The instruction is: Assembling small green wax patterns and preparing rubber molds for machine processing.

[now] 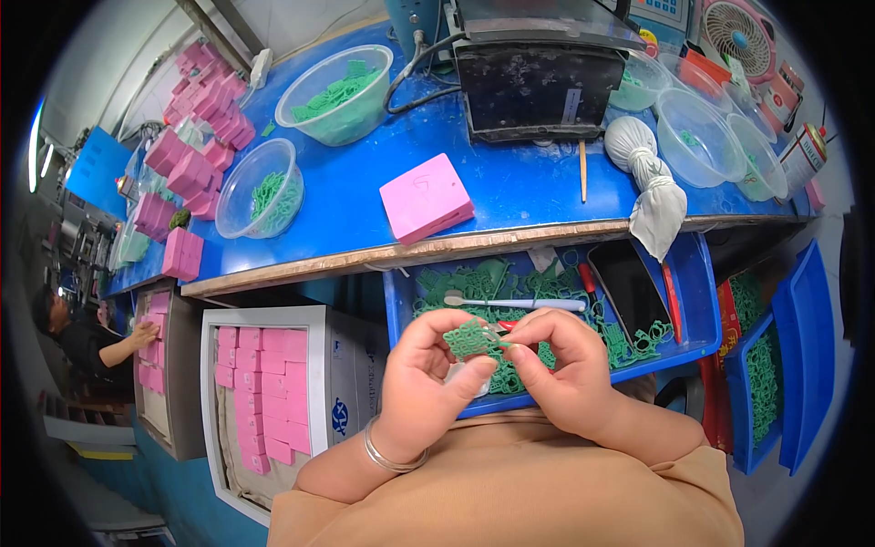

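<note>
Work in hand appears to be two-handed handling of a flat, green, textured lattice piece [466,339], held above the blue plastic tray [700,314]. Your left hand [417,369] has its grip clamped on it between thumb and fingers. Your right hand [570,369] has its grip pinched on a thin green strand [504,345] beside it; whether they join cannot be told. The next move likely calls for steady left support and light right-hand pressure.

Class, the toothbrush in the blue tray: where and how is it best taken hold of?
Probably by the pale handle of the toothbrush, pinched across from above: it lies lengthwise left to right over green pieces, upper side uncovered, bristle head leftmost.
</note>
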A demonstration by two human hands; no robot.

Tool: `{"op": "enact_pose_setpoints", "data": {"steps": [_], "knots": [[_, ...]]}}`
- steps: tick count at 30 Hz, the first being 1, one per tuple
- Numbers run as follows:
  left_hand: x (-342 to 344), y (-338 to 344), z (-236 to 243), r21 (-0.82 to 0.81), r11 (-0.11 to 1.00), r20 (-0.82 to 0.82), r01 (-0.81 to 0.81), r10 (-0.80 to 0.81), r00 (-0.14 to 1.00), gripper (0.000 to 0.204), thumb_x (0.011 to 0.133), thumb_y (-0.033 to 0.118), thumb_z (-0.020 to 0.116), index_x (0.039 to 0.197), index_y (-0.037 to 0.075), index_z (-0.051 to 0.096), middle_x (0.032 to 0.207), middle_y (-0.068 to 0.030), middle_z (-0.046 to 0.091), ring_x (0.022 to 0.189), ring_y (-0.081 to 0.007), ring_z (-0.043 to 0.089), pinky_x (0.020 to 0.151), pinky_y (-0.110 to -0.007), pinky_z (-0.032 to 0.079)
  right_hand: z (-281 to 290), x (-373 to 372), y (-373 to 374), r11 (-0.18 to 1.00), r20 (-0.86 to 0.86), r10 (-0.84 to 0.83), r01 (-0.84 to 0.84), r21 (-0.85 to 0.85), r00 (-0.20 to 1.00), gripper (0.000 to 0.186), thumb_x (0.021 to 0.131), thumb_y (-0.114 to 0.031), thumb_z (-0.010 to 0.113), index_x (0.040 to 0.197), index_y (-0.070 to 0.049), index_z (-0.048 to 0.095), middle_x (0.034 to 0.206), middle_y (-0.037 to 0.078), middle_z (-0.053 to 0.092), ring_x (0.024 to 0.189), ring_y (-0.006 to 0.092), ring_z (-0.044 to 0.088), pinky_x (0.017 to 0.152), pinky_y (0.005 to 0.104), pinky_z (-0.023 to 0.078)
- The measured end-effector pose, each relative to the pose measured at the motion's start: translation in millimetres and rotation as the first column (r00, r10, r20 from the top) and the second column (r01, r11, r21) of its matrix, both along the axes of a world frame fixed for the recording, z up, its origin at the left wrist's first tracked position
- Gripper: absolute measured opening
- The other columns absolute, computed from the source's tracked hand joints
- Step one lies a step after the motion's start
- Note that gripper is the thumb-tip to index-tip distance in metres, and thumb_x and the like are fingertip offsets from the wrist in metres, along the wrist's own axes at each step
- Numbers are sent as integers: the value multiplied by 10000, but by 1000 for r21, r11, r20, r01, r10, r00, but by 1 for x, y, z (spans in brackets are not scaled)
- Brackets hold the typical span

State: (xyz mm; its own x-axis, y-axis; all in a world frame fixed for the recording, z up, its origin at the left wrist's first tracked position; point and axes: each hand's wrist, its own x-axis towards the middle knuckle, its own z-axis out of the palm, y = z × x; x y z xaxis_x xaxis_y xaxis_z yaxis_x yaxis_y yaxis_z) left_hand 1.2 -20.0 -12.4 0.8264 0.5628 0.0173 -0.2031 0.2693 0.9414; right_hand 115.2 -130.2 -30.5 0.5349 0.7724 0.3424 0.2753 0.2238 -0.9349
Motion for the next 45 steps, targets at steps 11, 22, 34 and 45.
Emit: {"op": "enact_pose_setpoints", "data": {"steps": [11,22,34,45], "knots": [[0,3,-9,138,989,9,59,-61,998,150,813,-44,576,948,11,542,936,-51,527,882,-104,528,769,-245,427,7,0,1,998,63,38,-35,-48,997,76,786,2,562,860,17,555,789,83,558,680,147,543,589,253,453],[-1,3,-11,232,967,-12,103,-103,995,131,799,-34,593,924,-1,572,930,-65,515,849,-135,517,751,-254,419,1,5,-2,988,62,153,-151,-28,986,56,735,3,547,779,5,512,677,51,483,593,121,454,532,256,375],[2,7,-3,338,940,44,-45,32,999,162,754,-101,578,875,-3,536,900,-106,583,846,-151,552,732,-253,439,-28,4,5,903,-905,345,-352,247,251,210,921,-148,395,751,-52,473,606,5,412,508,86,345,479,233,284],[63,190,88,903,-290,425,-317,498,756,377,757,228,677,999,-41,573,953,-159,575,887,-278,540,782,-358,434,-17,-4,4,933,-939,218,-340,120,267,143,915,-135,419,854,-35,501,620,8,435,536,99,392,504,235,328]]}}
